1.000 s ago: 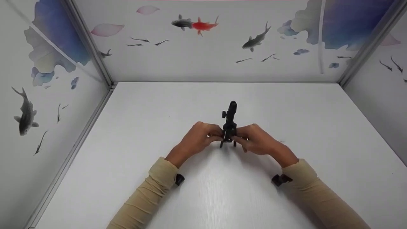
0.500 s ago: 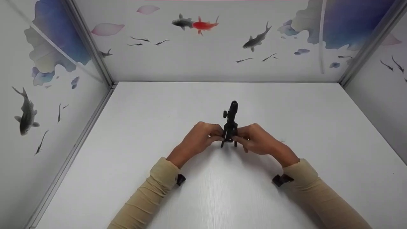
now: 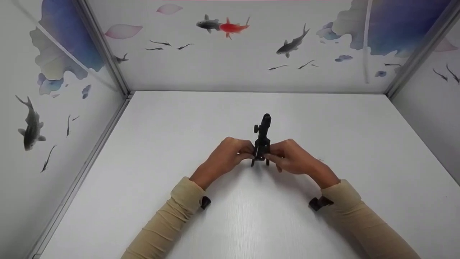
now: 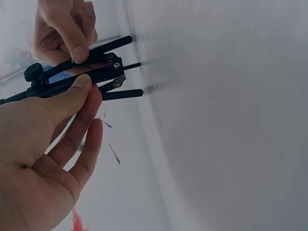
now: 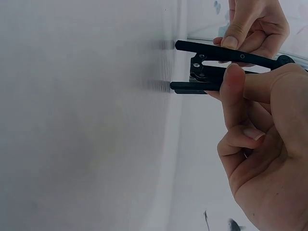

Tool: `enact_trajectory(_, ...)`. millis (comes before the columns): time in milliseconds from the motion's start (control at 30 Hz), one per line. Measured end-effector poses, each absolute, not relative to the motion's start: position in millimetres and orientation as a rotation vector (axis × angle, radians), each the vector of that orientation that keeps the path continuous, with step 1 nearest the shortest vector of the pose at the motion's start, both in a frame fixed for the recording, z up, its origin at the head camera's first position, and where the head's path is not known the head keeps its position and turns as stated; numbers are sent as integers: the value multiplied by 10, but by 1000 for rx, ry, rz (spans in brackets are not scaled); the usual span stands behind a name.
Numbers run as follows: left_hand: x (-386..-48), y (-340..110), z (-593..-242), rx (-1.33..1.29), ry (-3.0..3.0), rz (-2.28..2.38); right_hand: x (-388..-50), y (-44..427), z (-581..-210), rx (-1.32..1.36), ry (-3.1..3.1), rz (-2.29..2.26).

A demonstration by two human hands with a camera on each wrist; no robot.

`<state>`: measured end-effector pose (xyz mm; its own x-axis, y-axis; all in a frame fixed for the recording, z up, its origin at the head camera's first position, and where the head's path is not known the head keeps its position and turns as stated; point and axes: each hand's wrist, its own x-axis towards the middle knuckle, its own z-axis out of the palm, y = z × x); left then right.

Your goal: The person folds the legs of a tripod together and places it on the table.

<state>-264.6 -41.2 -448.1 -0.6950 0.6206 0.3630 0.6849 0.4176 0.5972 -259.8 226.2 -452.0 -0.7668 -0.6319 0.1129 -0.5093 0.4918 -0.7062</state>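
A small black tripod (image 3: 263, 138) stands upright on the white table, its short legs slightly spread and a knob (image 3: 256, 128) sticking out at its upper left. My left hand (image 3: 228, 153) pinches the left side of its lower part between thumb and fingers. From the other side, my right hand (image 3: 296, 158) pinches the right side low down. In the left wrist view the leg tips (image 4: 134, 94) reach the table, with hinged braces (image 4: 117, 65) between the legs. The right wrist view has one leg (image 5: 197, 48) near the left thumb; the right fingers cover part of another.
White panels with painted fish (image 3: 233, 27) and petals rise behind and at both sides of the table (image 3: 194, 115). A metal post (image 3: 104, 46) marks the back left corner. Small black wrist cameras (image 3: 205, 203) hang below both beige sleeves.
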Motion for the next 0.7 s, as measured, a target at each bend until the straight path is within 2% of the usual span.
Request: enact_trajectory(700, -2621, -382, -4482, -1161, -2606, -1130, -2569, 2254, -4490, -957, 2560, -1089)
